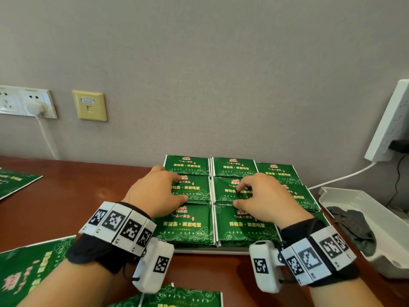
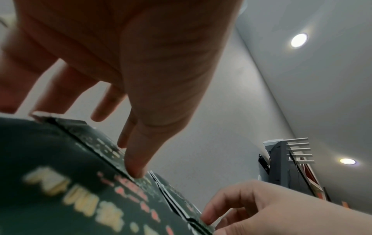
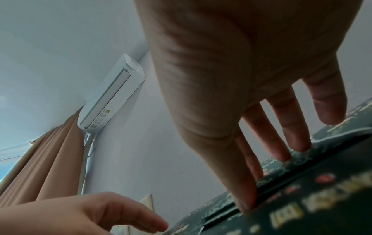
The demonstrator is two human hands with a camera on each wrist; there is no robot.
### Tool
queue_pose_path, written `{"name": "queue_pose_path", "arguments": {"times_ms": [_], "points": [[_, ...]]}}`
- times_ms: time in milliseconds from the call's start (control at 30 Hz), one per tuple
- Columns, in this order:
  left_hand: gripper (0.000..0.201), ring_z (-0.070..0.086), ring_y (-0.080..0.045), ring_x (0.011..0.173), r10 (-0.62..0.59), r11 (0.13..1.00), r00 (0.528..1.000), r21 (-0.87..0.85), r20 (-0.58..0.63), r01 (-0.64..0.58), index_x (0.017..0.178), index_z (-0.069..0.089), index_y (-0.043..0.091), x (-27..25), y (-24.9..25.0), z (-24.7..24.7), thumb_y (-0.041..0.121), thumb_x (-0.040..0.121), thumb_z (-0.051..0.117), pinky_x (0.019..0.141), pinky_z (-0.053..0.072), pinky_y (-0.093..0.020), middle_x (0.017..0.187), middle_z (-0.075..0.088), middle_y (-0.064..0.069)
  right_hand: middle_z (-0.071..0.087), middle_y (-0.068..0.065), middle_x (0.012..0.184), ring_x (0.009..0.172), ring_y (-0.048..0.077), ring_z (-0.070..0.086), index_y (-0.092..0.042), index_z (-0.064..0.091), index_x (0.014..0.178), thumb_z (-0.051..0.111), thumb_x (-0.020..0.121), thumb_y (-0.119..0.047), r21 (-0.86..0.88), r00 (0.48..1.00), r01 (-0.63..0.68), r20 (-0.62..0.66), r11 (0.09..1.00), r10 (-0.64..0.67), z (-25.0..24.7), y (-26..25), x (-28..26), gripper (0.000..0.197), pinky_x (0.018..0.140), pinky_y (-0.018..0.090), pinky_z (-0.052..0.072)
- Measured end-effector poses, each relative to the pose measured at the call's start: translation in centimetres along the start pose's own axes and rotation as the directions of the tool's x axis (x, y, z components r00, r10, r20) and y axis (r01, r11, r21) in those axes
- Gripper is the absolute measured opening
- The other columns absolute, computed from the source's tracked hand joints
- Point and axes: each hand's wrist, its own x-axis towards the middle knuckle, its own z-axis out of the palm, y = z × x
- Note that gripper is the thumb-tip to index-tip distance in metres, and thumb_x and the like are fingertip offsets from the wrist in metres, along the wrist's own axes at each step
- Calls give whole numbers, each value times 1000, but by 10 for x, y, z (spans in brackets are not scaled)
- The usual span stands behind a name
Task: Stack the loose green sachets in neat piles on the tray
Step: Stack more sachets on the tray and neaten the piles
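Green sachets lie in piles, three rows by three, on a flat tray (image 1: 210,250) against the wall. My left hand (image 1: 174,188) rests on the middle-left pile (image 1: 197,191), fingers spread toward its far edge and thumb (image 2: 136,171) touching its near edge. My right hand (image 1: 239,196) presses straight fingertips (image 3: 281,154) onto the middle-centre pile (image 1: 225,192), its thumb (image 3: 245,205) in the seam toward the front pile. Neither hand lifts a sachet. Loose sachets lie at the front left (image 1: 28,269), the far left (image 1: 13,182) and the front centre (image 1: 183,298).
A white plastic container (image 1: 363,202) holding a dark cloth (image 1: 354,227) stands right of the tray. A white power strip (image 1: 389,120) leans on the wall behind it, with a cable running down. Wall sockets (image 1: 26,103) sit at the left above the brown table (image 1: 77,196).
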Motion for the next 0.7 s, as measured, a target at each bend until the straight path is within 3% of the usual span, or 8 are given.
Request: {"name": "queue_pose_path", "arguments": {"times_ms": [133,233,333,467,600,700], "points": [[60,52,-25,128,-5,1000,1000,27,-4,5,141,49,32,-4,2,-7,58,89,62,104,46,-42,151,35,-4,55,-2,130,123,21,52,-33,65,117,74,84,-49,3,1000,2,0,1000,-2,-2,-1,-1,38,102,43,47],[56,47,-25,125,48,997,999,65,-3,-48,128,57,34,-13,11,-18,65,82,64,104,46,-43,135,44,-2,55,-4,128,122,20,52,-33,64,116,74,84,-49,13,999,23,-24,1000,-22,-6,-3,-3,38,101,41,46],[54,37,-17,119,146,977,977,133,153,-167,112,57,37,-27,23,-25,68,71,73,103,44,-41,119,43,6,55,-5,128,121,17,51,-34,65,116,74,84,-49,44,997,53,-50,998,-51,-11,-7,-6,37,98,38,46],[59,36,-13,113,191,950,917,168,351,-263,105,52,37,-34,32,-17,55,61,87,94,48,-38,112,40,11,55,-8,124,112,12,50,-36,65,112,74,83,-53,60,994,104,-37,993,-102,-14,-14,-10,35,88,33,43],[60,40,-17,112,175,937,911,222,373,-270,106,49,35,-31,31,-5,44,62,90,92,49,-38,110,41,9,56,-9,129,117,11,52,-37,66,112,73,82,-54,60,992,122,-10,991,-122,-13,-17,-14,35,85,31,41],[54,43,-17,109,192,940,918,202,347,-274,104,48,33,-28,28,-2,36,68,88,87,47,-33,106,42,9,57,-8,130,120,11,54,-36,66,112,74,83,-52,75,992,127,-5,989,-127,-15,-15,-15,34,93,34,47]]}}
